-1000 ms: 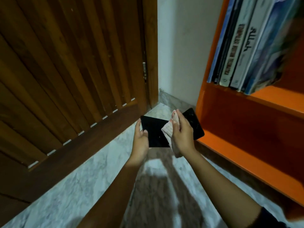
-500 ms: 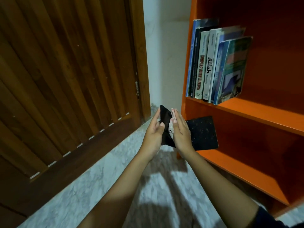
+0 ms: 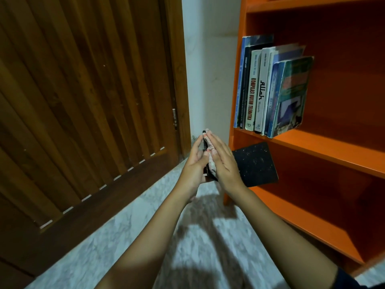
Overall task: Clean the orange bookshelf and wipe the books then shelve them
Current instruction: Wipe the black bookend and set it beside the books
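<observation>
Could drop the black book (image 3: 255, 163): gripped on one cover by the left hand (image 3: 193, 165) alone, right hand (image 3: 224, 163) flat, pressing the cloth (image 3: 209, 146) against it, dusty other half hanging open rightward, just before the orange bookshelf (image 3: 312, 147). Might shed the cloth too, trapped only by pressure. Legible farther right on a white spine (image 3: 251, 97): "KOMPILASI HUKUM TELEMATIKA"; on the next spine (image 3: 263, 90): "Allah".

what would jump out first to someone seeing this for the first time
The bright orange bookshelf on the right, with a row of standing books on one shelf. In the centre, the left hand holds an open black book while the right hand presses a pale cloth flat against it. A dark wooden door fills the left.
</observation>
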{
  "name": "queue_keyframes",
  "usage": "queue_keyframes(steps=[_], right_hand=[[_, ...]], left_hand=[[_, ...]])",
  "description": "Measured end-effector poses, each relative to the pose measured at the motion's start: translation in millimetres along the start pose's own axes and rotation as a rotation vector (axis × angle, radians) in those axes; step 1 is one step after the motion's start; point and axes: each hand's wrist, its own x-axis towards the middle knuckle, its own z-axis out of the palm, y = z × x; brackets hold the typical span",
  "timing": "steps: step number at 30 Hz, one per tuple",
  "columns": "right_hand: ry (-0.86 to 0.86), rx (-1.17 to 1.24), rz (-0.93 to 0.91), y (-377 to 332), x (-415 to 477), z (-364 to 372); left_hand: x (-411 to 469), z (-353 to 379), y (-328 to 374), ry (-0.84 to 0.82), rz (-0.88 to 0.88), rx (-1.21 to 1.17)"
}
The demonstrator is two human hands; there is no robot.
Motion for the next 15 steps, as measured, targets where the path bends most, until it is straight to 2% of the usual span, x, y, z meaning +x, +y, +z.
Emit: queue_keyframes(steps=[9, 15], right_hand=[[-0.059, -0.036, -0.149, -7.0, -6.2, -6.7], [-0.064, -0.117, -0.200, -3.0, -12.6, -11.8]], left_hand=[[3.1, -1.8, 5.5, 0.026, -0.062, -0.338], [5.9, -1.5, 4.3, 0.052, -0.099, -0.475]])
